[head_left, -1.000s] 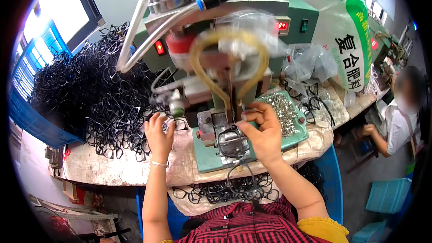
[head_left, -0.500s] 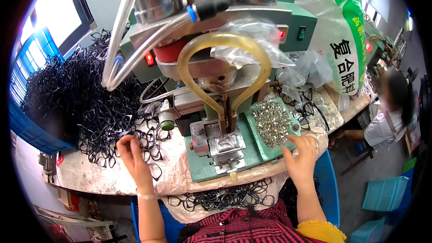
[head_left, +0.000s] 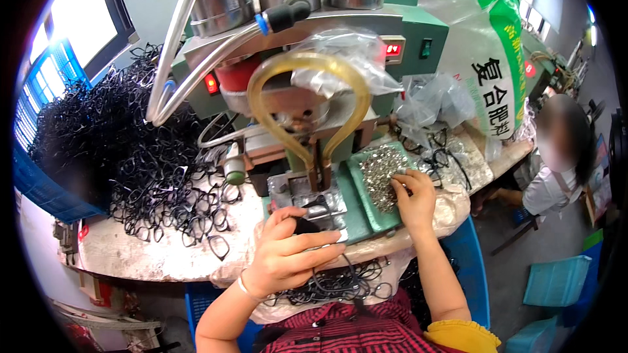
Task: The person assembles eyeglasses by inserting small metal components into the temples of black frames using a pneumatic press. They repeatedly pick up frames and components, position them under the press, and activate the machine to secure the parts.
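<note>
1. Head view: left hand, seven o'clock of the fixture; grip closed on a black frame, partly hidden, at the fixture's six o'clock.
2. Right hand, three o'clock: fingertips at metal parts in the tray; grip contents cannot be told.
3. Frame pile: ten o'clock, on the bench.
</note>
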`<control>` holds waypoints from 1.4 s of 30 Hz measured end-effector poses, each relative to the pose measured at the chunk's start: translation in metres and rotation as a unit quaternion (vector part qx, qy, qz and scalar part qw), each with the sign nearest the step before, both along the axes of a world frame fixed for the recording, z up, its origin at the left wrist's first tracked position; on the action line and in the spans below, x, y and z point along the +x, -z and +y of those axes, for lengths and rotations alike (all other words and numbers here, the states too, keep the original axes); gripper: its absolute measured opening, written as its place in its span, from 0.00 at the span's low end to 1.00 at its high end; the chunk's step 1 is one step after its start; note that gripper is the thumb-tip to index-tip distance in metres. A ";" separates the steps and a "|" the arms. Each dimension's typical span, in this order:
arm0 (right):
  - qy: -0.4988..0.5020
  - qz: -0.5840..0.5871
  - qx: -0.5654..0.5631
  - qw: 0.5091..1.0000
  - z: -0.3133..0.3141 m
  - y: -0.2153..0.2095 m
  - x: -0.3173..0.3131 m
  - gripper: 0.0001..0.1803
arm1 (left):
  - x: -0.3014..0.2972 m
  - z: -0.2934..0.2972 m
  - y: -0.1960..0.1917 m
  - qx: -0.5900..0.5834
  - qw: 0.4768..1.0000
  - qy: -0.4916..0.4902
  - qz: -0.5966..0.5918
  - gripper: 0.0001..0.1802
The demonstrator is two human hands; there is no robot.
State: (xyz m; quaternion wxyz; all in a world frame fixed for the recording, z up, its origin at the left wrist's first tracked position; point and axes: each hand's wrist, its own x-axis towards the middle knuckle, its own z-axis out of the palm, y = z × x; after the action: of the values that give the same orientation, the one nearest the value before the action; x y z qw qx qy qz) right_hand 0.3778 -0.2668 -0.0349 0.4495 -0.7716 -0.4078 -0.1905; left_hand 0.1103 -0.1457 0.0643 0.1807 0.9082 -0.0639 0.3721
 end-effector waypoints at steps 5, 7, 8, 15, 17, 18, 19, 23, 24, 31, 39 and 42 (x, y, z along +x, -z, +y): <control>0.051 0.012 -0.065 0.997 0.002 -0.014 0.029 0.04 | 0.003 -0.002 -0.006 0.003 1.000 -0.015 0.012 0.13; 0.053 -0.076 -0.079 0.993 0.000 -0.001 0.030 0.03 | 0.002 -0.007 0.001 -0.004 1.000 -0.025 0.006 0.12; 0.025 -0.100 -0.071 0.992 0.001 -0.003 0.020 0.02 | -0.002 -0.008 0.010 -0.011 1.000 -0.024 0.006 0.14; -0.019 0.178 0.125 0.976 -0.008 0.020 -0.019 0.04 | -0.077 -0.024 0.037 0.054 0.952 -0.276 -0.122 0.20; -0.037 0.363 0.249 0.897 -0.027 0.038 0.008 0.04 | -0.108 0.000 0.020 -0.063 0.892 -0.411 -0.177 0.14; -0.047 0.361 0.258 0.895 -0.023 0.037 0.009 0.04 | -0.120 0.016 0.012 -0.140 0.861 -0.439 -0.216 0.12; -0.055 0.355 0.268 0.894 -0.018 0.034 0.007 0.04 | -0.128 0.034 0.005 -0.255 0.840 -0.398 -0.265 0.12; -0.149 0.398 0.217 0.879 0.024 0.016 -0.002 0.05 | -0.149 0.086 0.016 -0.116 0.894 -0.431 0.043 0.04; -0.148 0.372 0.205 0.893 0.028 0.012 -0.006 0.05 | -0.145 0.089 0.020 -0.077 0.890 -0.438 0.099 0.05; -0.042 0.153 0.084 0.984 -0.014 -0.001 -0.018 0.07 | -0.156 0.123 0.113 -0.023 0.866 -0.429 0.258 0.08; -0.088 0.211 0.060 0.972 -0.050 -0.022 -0.049 0.07 | -0.113 0.105 0.090 -0.385 0.854 -0.285 -0.203 0.07; -0.193 0.193 0.072 0.960 -0.004 -0.062 -0.068 0.06 | -0.071 0.101 0.067 -0.456 0.821 -0.281 -0.196 0.05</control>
State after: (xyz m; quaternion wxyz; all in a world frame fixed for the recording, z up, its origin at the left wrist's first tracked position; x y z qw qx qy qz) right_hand 0.3103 -0.2708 0.0268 0.6018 -0.6664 -0.4396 0.0232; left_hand 0.0396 -0.0447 -0.0025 0.4455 0.6082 0.3372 0.5638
